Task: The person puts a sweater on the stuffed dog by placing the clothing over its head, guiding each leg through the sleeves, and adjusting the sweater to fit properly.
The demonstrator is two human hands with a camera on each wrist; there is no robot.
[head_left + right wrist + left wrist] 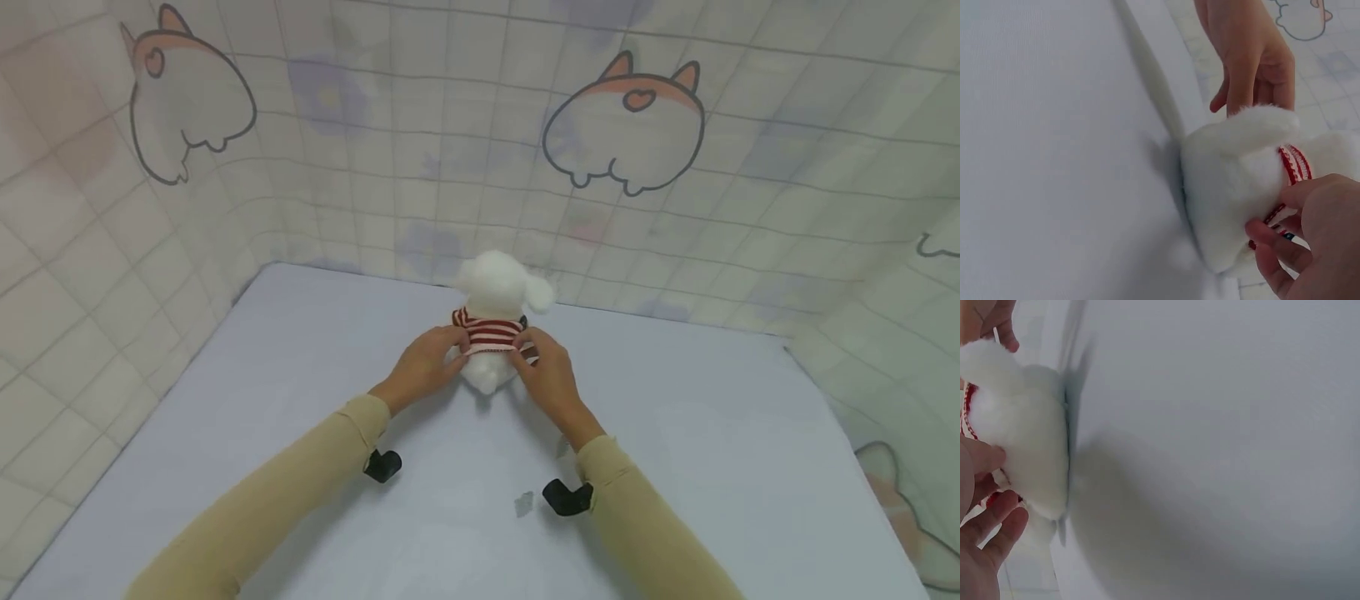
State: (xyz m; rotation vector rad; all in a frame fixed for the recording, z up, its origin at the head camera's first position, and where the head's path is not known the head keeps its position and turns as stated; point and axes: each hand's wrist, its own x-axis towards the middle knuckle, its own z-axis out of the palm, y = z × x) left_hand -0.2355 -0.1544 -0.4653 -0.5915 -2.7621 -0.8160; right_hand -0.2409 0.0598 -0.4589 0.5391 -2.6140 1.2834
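A white plush toy [495, 283] in a red-and-white striped shirt [492, 332] sits upright on the table, its back and small tail toward me. My left hand [426, 364] pinches the shirt's lower hem on the left side. On the right side, my right hand [549, 372] pinches the same hem between thumb and fingers. Both wrist views show the fingers at the red-trimmed edge against the white fur [1032, 437] [1229, 181]. The toy's front is hidden in the head view.
The pale table [420, 533] meets a grid-patterned curtain [465, 183] just behind the toy. A small grey patch [523, 503] marks the tabletop between my forearms. A dark cable [900, 492] hangs past the right edge. Black mounts [567, 498] stick out from both wrists.
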